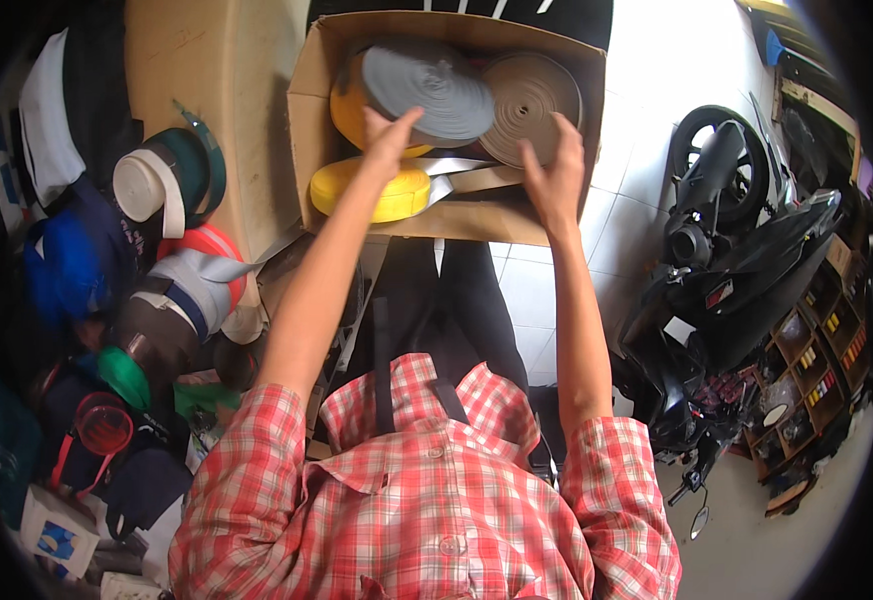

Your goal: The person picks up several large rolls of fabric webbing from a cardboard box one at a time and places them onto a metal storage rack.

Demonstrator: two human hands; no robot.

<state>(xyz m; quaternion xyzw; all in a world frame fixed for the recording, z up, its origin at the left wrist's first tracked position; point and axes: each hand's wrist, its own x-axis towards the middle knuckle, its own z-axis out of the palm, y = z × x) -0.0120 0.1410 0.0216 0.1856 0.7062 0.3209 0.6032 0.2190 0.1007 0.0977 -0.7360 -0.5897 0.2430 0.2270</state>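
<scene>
A cardboard box (517,222) in front of me holds several rolls of webbing strap. My left hand (389,145) is at the lower left edge of a grey webbing roll (427,90), which is tilted and smeared by motion; its fingertips are hidden under the roll. My right hand (555,175) has thumb and fingers apart over the lower right edge of a brown webbing roll (525,105). A yellow webbing roll (372,192) lies below my left hand. Behind the grey roll, an orange-yellow roll (345,112) shows only in part.
On the left are piled strap rolls, among them a white roll (142,187) and a green roll (125,375), by a large tan carton (182,60). A black motorcycle (737,260) stands at right, beside a wooden rack (812,360) of small spools. White floor tiles (627,190) lie between.
</scene>
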